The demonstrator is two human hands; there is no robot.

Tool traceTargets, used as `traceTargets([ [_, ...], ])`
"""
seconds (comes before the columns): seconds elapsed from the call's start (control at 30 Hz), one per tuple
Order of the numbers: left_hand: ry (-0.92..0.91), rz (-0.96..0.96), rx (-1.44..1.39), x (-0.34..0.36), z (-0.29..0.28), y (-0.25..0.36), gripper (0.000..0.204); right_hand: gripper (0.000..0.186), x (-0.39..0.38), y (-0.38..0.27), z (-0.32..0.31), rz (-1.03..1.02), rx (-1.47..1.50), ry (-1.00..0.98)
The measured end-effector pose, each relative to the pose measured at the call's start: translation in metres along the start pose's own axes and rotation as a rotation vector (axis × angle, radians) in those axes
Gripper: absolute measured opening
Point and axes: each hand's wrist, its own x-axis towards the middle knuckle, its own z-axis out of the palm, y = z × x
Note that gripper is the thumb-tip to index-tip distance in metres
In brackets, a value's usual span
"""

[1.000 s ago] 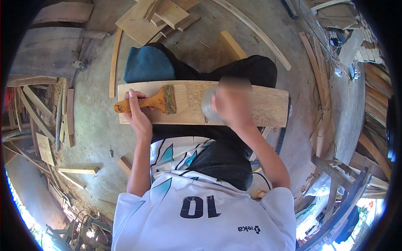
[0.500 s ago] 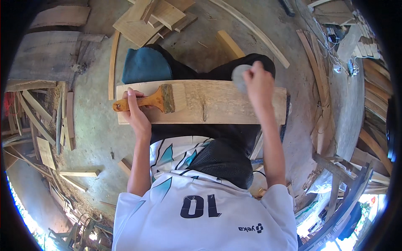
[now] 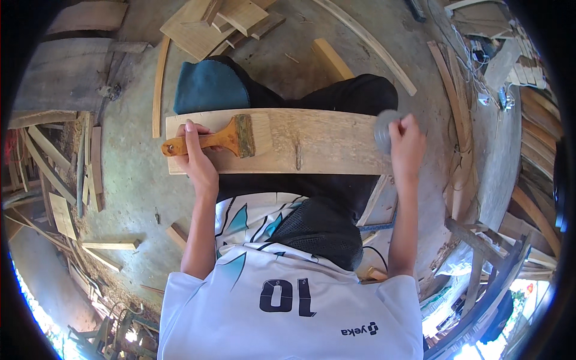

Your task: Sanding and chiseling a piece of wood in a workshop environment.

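workshop floor [image 3: 135, 180] strewn with timber [image 3: 63, 214], a board [image 3: 345, 141] across 2 legs [image 3: 354, 99]

the board lies in front of the sitter, its long axis running left to right over the thighs. the right hand [image 3: 408, 147] is at its right end, the nearer of the 2 to that edge, thumb and fingers pinched closed on a round grey disc [image 3: 384, 135]. from that grip the wood stretches away to the left. whether the disc presses on the surface or sits just above it, i can't tell.

at the opposite end, the left hand [image 3: 198, 156] is closed round the handle of a wide paintbrush [image 3: 228, 141], thumb on top, bristles pointing right. i can't tell if those fingers also steady the board. between the hands the wood is pale, with a dark knot [image 3: 297, 153] near the middle and mottled grain right of it.

a blue-green patch [image 3: 210, 87] covers the left knee. past the knees, planks [image 3: 243, 17] lie piled on the concrete, a long strip [image 3: 371, 43] slants off rightward, and cables [image 3: 477, 57] tangle beyond.
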Motion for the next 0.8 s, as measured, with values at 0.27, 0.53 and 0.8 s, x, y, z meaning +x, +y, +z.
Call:
traceTargets([
  [0.27,0.001,0.007,-0.009,0.001,-0.004,-0.009,0.032,0.021,0.008,-0.092,0.05,-0.233,0.07,-0.097],
  [0.53,-0.021,0.018,0.023,-0.002,-0.005,-0.002,0.034,0.024,-0.049,-0.033,0.004,-0.209,0.199,-0.138],
  [0.8,0.002,0.037,0.035,0.005,-0.004,-0.008,0.032,0.02,0.03,-0.03,0.029,0.048,-0.193,-0.01],
])
